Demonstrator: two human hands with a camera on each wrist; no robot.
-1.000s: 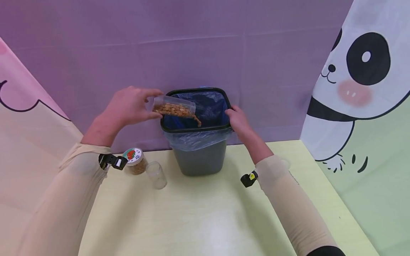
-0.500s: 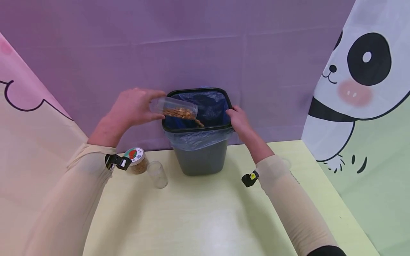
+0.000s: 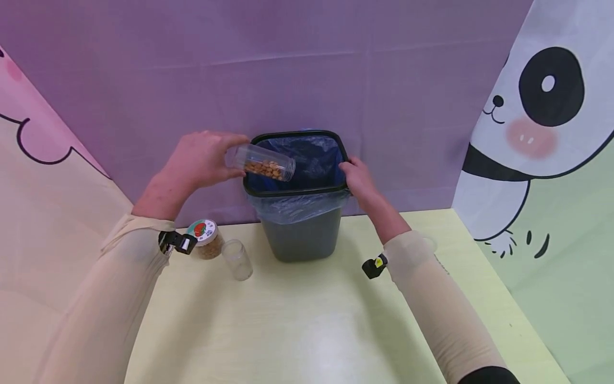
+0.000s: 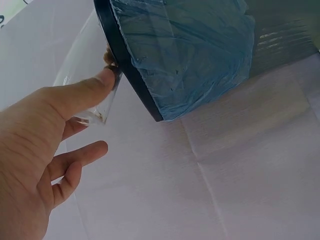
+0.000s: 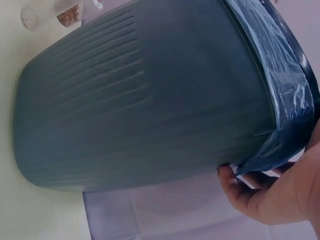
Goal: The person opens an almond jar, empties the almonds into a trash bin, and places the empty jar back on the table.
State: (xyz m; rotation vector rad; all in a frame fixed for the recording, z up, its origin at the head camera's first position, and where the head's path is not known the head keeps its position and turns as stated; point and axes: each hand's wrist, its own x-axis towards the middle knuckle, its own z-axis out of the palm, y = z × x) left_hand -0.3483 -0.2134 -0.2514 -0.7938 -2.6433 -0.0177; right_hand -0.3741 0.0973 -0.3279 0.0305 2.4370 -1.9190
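With thumb and fingers my left hand point(image 3: 199, 162) grips a clear plastic jar point(image 3: 268, 162) partly filled with small brown nut-like pieces. The jar lies tilted, its open mouth lower and over the inside of a grey trash can point(image 3: 302, 240). In the left wrist view the jar point(image 4: 80, 65) is beside the can's black rim point(image 4: 132, 75), and the thumb presses on its side. At the can's right side my right hand point(image 3: 360, 181) grips the rim. The right wrist view shows that hand point(image 5: 280, 197) on the blue liner point(image 5: 285, 90) near the rim; some fingers are hidden.
Left of the can, a jar with a white and green lid point(image 3: 201, 230) holds brown contents. Near it a clear, open-topped jar point(image 3: 237, 260) stands on the pale table point(image 3: 297, 320). A purple cloth point(image 3: 408, 106) hangs close behind the can.
My left hand and the jar have shifted slightly right. Pieces were falling from its mouth earlier; no falling stream shows now, and the jar holds fewer pieces. The right hand stays put.
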